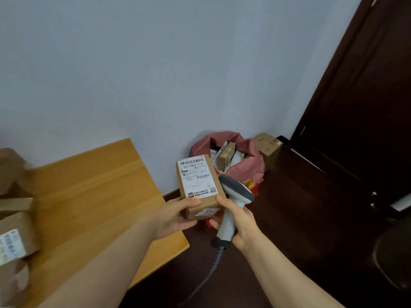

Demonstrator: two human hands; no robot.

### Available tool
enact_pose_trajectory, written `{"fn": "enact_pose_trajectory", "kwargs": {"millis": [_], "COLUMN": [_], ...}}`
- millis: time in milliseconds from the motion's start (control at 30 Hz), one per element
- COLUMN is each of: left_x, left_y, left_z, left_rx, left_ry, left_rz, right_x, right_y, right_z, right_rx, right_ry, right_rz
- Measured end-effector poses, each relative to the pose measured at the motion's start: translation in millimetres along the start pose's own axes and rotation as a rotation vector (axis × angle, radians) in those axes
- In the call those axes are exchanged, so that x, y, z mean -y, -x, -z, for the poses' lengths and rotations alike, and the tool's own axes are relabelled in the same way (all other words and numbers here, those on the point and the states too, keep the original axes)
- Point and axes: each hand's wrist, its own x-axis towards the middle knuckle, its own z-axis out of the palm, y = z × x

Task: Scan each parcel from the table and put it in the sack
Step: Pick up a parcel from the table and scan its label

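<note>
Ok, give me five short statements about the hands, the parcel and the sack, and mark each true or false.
1. The left hand holds a small cardboard parcel with its printed label facing the camera. True.
2. The right hand is empty. False: it grips a handheld scanner.
3. The red sack lies on the wooden table. False: it sits on the floor by the wall, beyond the table's end.
4. The sack already has parcels in it. True.
5. The table holds nothing else. False: more brown parcels sit at its left edge.

Wooden table [93,196]; cardboard parcels [15,236]
</note>
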Motion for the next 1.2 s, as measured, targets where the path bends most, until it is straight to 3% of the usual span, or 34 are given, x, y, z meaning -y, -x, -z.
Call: {"fn": "enact_pose_trajectory", "kwargs": {"millis": [233,533,767,1200], "left_x": [-45,-105,-136,-123], "left_y": [-116,-326,-463,-655], "left_z": [-34,-20,-41,-87], "left_rx": [-0.173,-0.383,-0.334,-0.276], "left_ry": [-0.192,-0.782,-1.123,-1.410], "left_rz": [-0.054,-0.072,-0.058,-0.062], "right_x": [59,136,177,196], "right_y": [-96,-267,-384,-537], "right_z": [43,53,61,96], "right_rx": [-0.124,-0.257,-0.303,-0.328], "right_ry": [-0.081,-0.128,-0.196,-0.150], "right_rz": [-0.071,-0.181,-0.250,-0.278]}}
